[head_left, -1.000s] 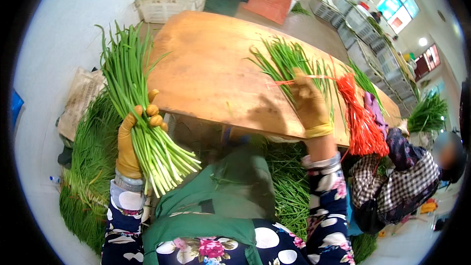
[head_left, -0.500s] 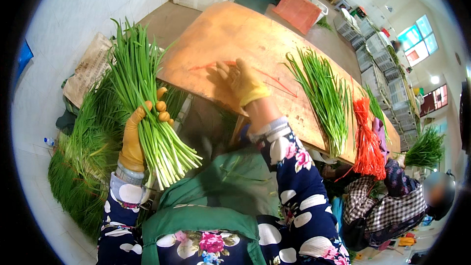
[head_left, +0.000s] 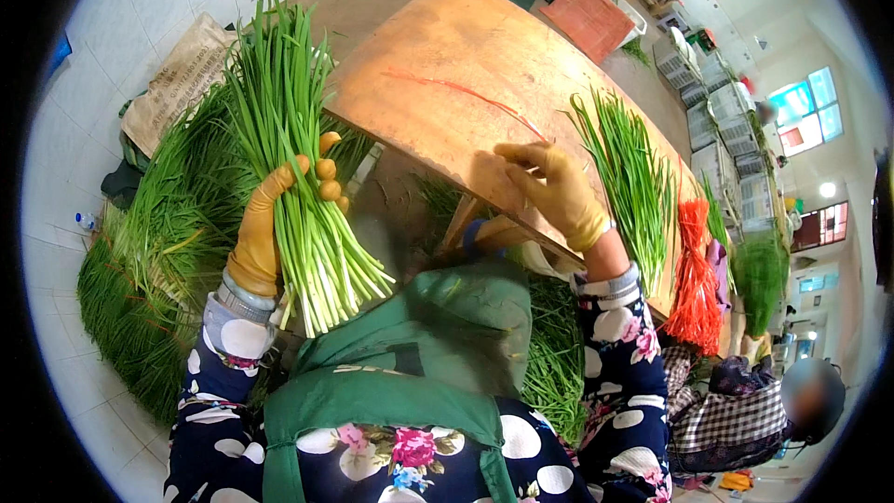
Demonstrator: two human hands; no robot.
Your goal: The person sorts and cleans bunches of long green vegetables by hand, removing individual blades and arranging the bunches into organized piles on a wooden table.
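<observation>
Our right grip (head_left: 559,194) has moved rightward, closure unclear; frame left, our left grip (head_left: 258,240) clasps green stalks (head_left: 277,98), probably light, supple, bruisable, best held mid-length.

Smooth wooden table (head_left: 447,51), glossy plastic strands (head_left: 694,284), cloth apron (head_left: 377,402)

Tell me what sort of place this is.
Probably a vegetable-packing workroom: the yellow-gloved left hand holds a bunch of long green leaves with pale stems, a bundle of shiny red strands hangs at the brown wooden table, and pale plastic crates line the background.
</observation>
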